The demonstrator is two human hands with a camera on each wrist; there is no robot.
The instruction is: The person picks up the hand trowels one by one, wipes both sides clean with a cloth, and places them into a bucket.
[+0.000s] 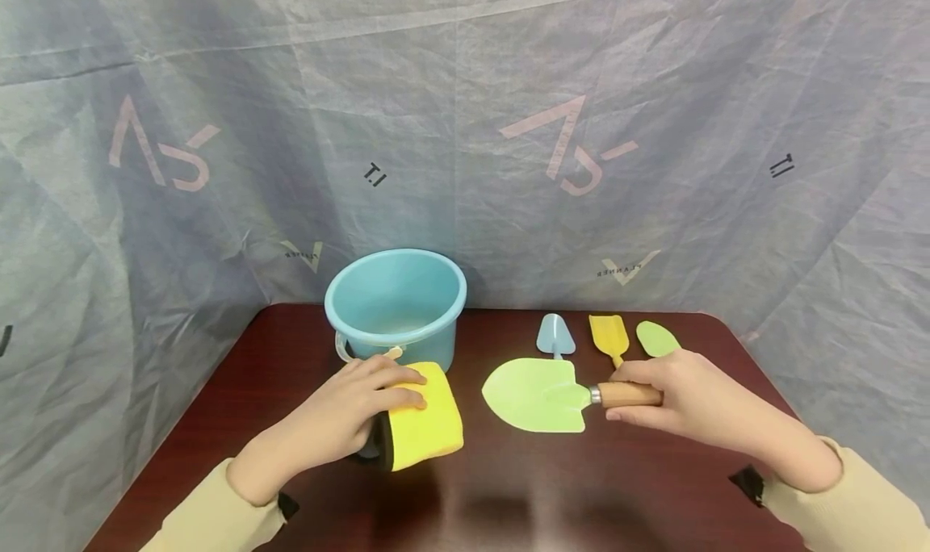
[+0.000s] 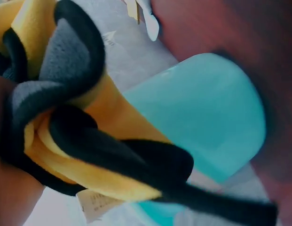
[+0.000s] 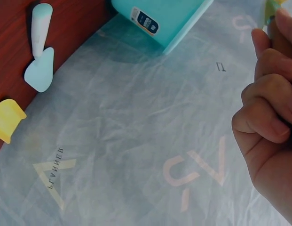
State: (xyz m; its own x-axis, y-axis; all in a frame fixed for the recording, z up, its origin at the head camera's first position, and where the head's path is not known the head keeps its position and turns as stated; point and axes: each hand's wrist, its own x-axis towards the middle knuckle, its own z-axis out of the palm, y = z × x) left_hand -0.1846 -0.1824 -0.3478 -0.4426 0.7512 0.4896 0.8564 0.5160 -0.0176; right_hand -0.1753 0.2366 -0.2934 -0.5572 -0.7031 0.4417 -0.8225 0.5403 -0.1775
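Observation:
In my left hand (image 1: 370,397) I grip a folded towel (image 1: 427,423), bright yellow on one face. Its grey other face and black edging (image 2: 73,49) show in the left wrist view, with a pale tag (image 2: 96,205) hanging below. My right hand (image 1: 672,391) has its fingers curled round the wooden handle of a garden trowel (image 1: 534,396). The trowel's light green blade points left, toward the towel but apart from it, above the table. In the right wrist view most of the trowel is cut off beyond the curled fingers (image 3: 265,94).
A blue bucket (image 1: 337,318) stands behind my left hand. Small hand shovels lie at the table's back right: a light blue one (image 1: 555,336), a yellow one (image 1: 609,336) and a green one (image 1: 656,338), partly hidden by my right hand. A grey cloth curtain (image 1: 450,132) hangs behind the dark red table (image 1: 240,423).

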